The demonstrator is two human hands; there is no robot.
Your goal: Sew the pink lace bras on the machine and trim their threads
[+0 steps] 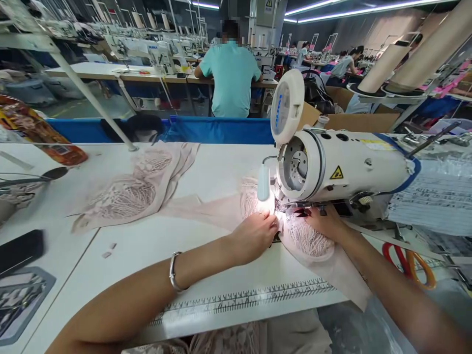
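Observation:
A pale pink lace bra piece point(311, 241) lies under the needle area of a white sewing machine point(346, 160), with a small lit lamp point(263, 183) shining there. My left hand point(254, 238) is closed in a pinch on the fabric just left of the needle. My right hand point(326, 223) presses its fingers onto the lace cup to the right, gripping the cloth; its fingertips are partly hidden by the machine parts. Sheer pink fabric point(206, 211) runs left to further lace cups point(125, 196) on the white table point(155, 255).
A printed ruler point(243, 300) lines the table's front edge. Red and orange scissor handles point(409, 265) lie at right. A phone point(22, 250), a bottle point(40, 130) and a metal pole point(88, 96) are at left. More lace garments point(228, 339) lie below the table edge. A person point(232, 78) sits ahead.

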